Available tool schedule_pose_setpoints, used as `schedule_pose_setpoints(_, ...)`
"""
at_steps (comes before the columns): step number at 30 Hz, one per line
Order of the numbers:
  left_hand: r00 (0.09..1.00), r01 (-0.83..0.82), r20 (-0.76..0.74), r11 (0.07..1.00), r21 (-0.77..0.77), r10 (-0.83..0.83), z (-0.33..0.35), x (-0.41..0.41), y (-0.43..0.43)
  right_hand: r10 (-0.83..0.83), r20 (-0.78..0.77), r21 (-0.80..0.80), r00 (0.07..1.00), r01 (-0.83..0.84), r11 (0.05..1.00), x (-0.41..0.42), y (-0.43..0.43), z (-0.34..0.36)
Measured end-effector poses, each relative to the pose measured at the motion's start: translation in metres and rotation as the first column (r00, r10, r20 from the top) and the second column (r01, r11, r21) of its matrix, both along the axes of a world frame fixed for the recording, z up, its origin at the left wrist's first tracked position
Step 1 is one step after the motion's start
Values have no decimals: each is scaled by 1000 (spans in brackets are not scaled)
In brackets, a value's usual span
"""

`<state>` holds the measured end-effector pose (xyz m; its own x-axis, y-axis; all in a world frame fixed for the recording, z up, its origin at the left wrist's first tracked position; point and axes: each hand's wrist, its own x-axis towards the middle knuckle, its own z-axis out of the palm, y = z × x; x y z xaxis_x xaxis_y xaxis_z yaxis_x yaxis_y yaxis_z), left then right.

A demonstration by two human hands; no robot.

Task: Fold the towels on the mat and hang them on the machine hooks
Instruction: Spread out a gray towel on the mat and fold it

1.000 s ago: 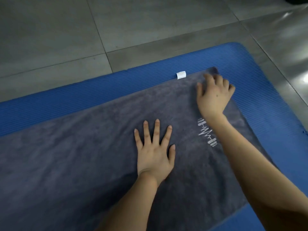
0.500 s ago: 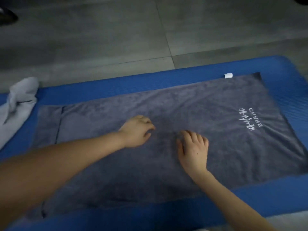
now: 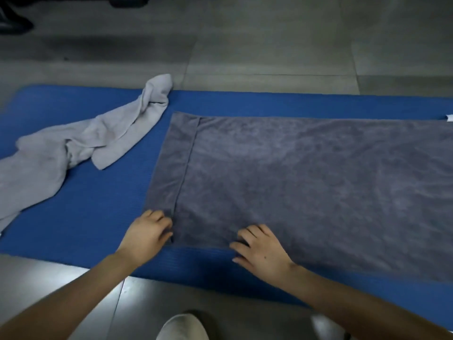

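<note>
Bare arms, lt-grey shoe

Dark towel flat, pale towel seemingly crumpled

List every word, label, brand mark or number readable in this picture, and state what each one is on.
No text can be read anywhere in this view.
Small white tag on the far edge of the dark grey towel: cut off by the frame and too small to read.
Crumpled light grey towel and blue ribbed mat: no print shows.
</note>
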<state>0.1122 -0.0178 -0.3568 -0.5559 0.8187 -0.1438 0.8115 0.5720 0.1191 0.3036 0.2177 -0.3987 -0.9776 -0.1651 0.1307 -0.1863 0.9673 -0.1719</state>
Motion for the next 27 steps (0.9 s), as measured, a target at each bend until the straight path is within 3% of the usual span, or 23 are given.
schedule_pose_setpoints(4,997,71,-12,997,-24,-71,-17,5,-25,-33,65,136,997,24,990,-17,-17,-7)
schedule_pose_setpoints(7,982,155,-112,988,4,-154,-25,3,-30,-38,88,232,995,17,973,-20,-19,-9)
schedule_pose_setpoints(11,956,233,-173,971,-45,-238,-34,3,-37,-15,71,255,997,-4,967,-17,-24,-4)
schedule_pose_setpoints(16,950,268,-115,948,-172,-289,-26,0,-39,5,64,199,998,-18,980,-19,-34,-8)
schedule_pose_setpoints(22,953,279,-58,939,-199,-296,-4,2,-27,-5,37,-32,999,7,999,2,-25,0)
schedule_pose_setpoints(27,944,314,-81,946,-73,-320,8,23,38,-316,-43,-200,948,302,932,38,14,20)
